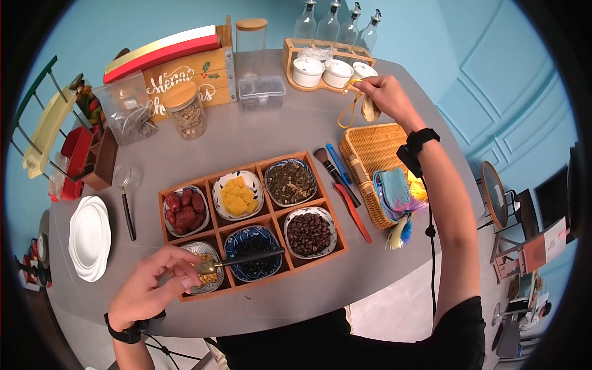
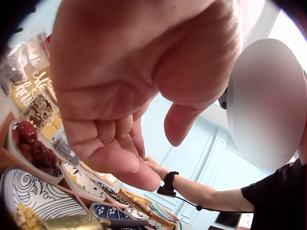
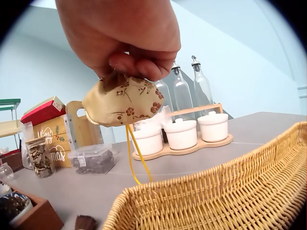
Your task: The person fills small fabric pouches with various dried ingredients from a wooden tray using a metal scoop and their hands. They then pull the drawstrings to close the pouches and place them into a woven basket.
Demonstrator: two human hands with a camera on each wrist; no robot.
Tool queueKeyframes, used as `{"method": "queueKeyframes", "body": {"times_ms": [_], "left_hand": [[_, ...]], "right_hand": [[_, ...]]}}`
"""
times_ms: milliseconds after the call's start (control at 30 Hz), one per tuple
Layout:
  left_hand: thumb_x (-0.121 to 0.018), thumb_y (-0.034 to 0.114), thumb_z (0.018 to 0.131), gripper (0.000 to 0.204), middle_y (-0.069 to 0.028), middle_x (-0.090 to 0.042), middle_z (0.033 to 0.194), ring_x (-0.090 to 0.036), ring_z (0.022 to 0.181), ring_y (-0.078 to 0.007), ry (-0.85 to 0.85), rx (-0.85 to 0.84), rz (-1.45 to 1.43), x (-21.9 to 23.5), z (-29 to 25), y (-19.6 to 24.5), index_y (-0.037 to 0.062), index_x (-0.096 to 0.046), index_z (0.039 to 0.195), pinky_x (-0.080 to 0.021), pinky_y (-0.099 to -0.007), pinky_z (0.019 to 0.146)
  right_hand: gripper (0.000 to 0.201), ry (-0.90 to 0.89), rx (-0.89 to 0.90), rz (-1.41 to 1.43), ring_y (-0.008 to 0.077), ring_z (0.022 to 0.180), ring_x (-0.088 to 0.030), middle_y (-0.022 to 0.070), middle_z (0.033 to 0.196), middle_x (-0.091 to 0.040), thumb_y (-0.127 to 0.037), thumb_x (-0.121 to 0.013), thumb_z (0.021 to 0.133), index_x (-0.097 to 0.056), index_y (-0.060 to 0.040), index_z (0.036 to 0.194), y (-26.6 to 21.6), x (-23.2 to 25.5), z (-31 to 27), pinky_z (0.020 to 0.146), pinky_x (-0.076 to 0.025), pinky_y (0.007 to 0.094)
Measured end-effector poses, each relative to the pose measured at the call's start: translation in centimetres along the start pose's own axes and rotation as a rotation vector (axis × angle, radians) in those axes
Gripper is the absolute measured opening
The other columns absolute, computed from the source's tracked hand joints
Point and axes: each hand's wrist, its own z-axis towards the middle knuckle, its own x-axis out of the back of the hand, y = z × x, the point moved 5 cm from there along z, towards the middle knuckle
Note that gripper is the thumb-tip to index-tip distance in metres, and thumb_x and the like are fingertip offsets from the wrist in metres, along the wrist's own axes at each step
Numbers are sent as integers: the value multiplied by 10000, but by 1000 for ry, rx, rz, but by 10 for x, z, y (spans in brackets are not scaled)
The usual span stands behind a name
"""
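My right hand (image 1: pixel 385 95) pinches a small gold brocade pouch (image 3: pixel 124 103) with red-brown flowers by its gathered top. A yellow cord (image 3: pixel 133 158) hangs from it. The pouch is held up in the air, beyond the far end of a wicker basket (image 1: pixel 357 179). My left hand (image 1: pixel 151 287) hovers with loosely bent fingers and holds nothing. Below it, a brass scoop (image 2: pixel 74 222) with a dark handle lies across the bowl of yellow kernels (image 2: pixel 25 218) and the blue bowl of black beans (image 1: pixel 253 237). Both bowls sit in a divided wooden box (image 1: pixel 331 213).
Red dates (image 1: pixel 185 209), yellow chunks (image 1: pixel 239 196), dried leaves (image 1: pixel 290 182) and coffee beans (image 1: pixel 311 234) fill other compartments. A brush (image 1: pixel 325 161), blue cutter (image 1: pixel 338 163) and red tweezers (image 1: pixel 353 213) lie between box and basket. Tasselled blue pouches (image 1: pixel 394 188) fill the basket's near end. White jars (image 1: pixel 338 73) stand behind.
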Motion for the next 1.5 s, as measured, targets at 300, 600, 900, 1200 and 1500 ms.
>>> {"method": "queueKeyframes", "body": {"times_ms": [300, 600, 900, 1200, 1500], "left_hand": [[-655, 8, 876, 296, -70, -693, 908, -635, 829, -114, 4, 11, 1, -2, 8, -8, -13, -585, 1163, -499, -260, 768], [-675, 23, 852, 301, -78, -697, 908, -631, 800, -120, -16, 30, 75, -5, 0, -18, -21, -600, 1140, -500, -266, 746], [-600, 62, 948, 97, 8, -552, 677, -416, 612, -24, 439, 56, 40, -12, -23, -30, -29, -583, 921, -322, -201, 557], [-617, 0, 895, 43, 45, -456, 546, -335, 513, -25, 309, -27, 94, -43, -27, -33, -2, -599, 856, -273, -219, 498], [-755, 76, 813, 142, -26, -538, 540, -481, 485, -78, 50, -95, 154, -76, -31, -29, 19, -652, 893, -364, -238, 494]], "right_hand": [[363, -80, -11, -226, 231, 708, -685, 165, 717, -675, -355, -692, 911, -723, 7, 891, 40, -30, -12, 689, -530, 373], [511, -239, -304, 180, 194, 752, -695, 207, 940, -688, -371, -725, 890, -616, 100, 1052, 74, -49, -49, 701, -551, 358], [431, -257, -160, -25, 159, 683, -644, 127, 1001, -694, -205, -702, 867, -616, 53, 1202, 70, 6, -82, 667, -523, 310], [253, -416, -162, -59, 140, 746, -611, 63, 912, -681, -139, -759, 809, -688, 0, 1008, 63, 25, -155, 712, -481, 292], [112, -310, 48, -46, 102, 724, -562, 9, 816, -606, -18, -741, 830, -675, -18, 920, -45, 88, -230, 627, -444, 269]]}}
